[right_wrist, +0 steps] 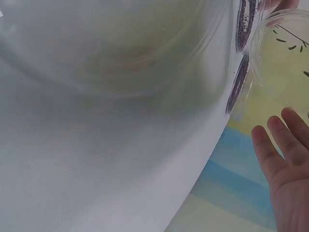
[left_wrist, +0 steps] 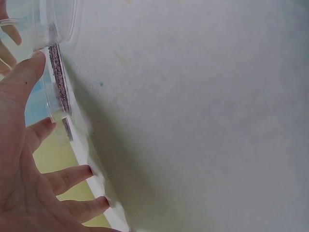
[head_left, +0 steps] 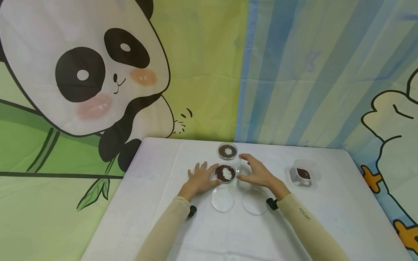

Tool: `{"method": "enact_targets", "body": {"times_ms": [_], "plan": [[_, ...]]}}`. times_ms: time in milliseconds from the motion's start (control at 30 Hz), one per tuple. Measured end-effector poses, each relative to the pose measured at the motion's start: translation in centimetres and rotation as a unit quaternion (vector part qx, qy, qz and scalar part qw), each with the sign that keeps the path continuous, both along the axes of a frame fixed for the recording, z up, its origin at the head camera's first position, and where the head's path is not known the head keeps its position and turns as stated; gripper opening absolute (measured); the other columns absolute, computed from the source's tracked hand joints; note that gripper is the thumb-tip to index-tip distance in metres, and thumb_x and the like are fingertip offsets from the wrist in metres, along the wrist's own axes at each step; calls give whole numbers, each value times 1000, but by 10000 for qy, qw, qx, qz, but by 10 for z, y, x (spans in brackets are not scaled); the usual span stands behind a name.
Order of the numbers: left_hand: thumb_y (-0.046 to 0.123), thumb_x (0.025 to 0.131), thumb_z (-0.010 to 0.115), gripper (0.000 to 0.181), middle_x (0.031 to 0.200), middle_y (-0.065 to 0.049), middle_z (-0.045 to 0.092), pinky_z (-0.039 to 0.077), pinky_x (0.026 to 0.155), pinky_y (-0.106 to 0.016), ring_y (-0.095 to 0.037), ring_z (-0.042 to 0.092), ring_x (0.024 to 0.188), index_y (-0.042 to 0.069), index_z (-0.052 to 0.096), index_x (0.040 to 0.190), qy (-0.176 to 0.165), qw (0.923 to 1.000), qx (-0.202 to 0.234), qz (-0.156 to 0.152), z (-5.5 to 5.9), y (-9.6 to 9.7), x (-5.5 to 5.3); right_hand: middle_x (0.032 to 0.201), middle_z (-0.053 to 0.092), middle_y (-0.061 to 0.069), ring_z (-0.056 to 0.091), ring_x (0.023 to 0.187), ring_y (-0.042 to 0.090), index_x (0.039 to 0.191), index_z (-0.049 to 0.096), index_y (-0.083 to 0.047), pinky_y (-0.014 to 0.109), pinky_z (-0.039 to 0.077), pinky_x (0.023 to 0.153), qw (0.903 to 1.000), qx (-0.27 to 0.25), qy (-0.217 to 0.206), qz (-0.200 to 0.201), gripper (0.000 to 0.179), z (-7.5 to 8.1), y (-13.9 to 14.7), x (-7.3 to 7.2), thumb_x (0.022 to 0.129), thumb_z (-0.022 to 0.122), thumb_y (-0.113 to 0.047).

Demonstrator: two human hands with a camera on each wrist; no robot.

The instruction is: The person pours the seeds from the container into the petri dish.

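In the head view, my left hand (head_left: 200,179) holds a petri dish (head_left: 225,173) of dark brown crumbs topped with white powder, thumb and index finger at its rim. Its other fingers spread over the white cloth. To the right, my right hand (head_left: 258,172) pinches a clear petri dish lid (head_left: 239,165) on edge between thumb and fingers, beside that dish. The lid (right_wrist: 256,67) appears as a transparent ring in the right wrist view. Behind stands a second petri dish (head_left: 227,150) with brown crumbs and a smaller white patch.
Two clear round dishes (head_left: 222,199) (head_left: 254,202) lie side by side in front of the hands. At the right stands a clear plastic tub (head_left: 300,176) with dark brown material. A white cloth covers the table (head_left: 156,203); a printed curtain (head_left: 202,72) hangs behind it.
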State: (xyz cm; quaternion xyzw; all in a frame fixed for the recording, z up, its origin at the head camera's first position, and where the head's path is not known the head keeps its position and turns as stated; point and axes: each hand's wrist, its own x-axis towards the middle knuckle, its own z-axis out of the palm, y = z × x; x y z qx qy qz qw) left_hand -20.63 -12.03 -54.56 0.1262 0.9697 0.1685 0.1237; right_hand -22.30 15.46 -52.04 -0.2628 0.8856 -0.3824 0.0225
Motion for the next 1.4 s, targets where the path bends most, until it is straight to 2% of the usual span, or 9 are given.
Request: {"method": "enact_targets", "body": {"times_ms": [133,233,400,567,833,1100,1400], "plan": [[67,91,57,78,162,-20,22,12,105,-78,-52,11,145,38,31,157,-52,10000,-24,18,2,0,0,146,46,19,44,134,35,148,39,0,52,42,105,9997,-217,-73,131,86,-1,-8,-2,79,83,-26],[67,91,58,77,162,-20,21,12,105,-78,-52,12,145,38,30,157,-65,10000,-32,17,4,1,0,145,44,21,45,132,40,148,38,1,54,43,104,9990,-361,-104,246,86,-1,-13,-4,79,83,-23],[67,91,58,77,162,-20,22,13,104,-79,-53,13,145,37,31,157,-55,10000,-40,-12,5,0,1,143,42,22,48,127,47,148,38,-1,54,45,101,9983,-433,-177,355,86,-4,-20,-6,78,83,-23],[69,91,56,78,162,-20,22,13,104,-79,-53,13,145,38,30,157,-36,10000,-76,-40,3,0,0,141,39,25,52,123,45,150,36,-2,53,47,99,9975,-459,-294,454,86,-5,-25,-8,80,82,-23],[70,90,55,79,161,-20,23,14,103,-79,-53,14,145,38,30,157,10,9999,-95,-60,1,-1,0,143,40,27,51,122,43,153,34,-9,55,48,96,9977,-290,-163,592,89,-7,-31,-11,81,83,-27],[72,89,53,81,162,-20,21,14,103,-79,-53,13,145,38,29,158,-16,9999,-117,-87,-2,-1,-1,147,42,17,47,126,42,152,35,-4,55,45,98,9976,27,54,686,90,-7,-40,-12,81,83,-29],[73,90,51,82,163,-19,20,13,104,-79,-53,11,145,34,28,159,-49,9998,-166,-107,1,-2,1,147,41,19,43,133,35,151,35,1,54,41,105,9960,421,172,773,93,-8,-49,-14,78,84,-30]]}}
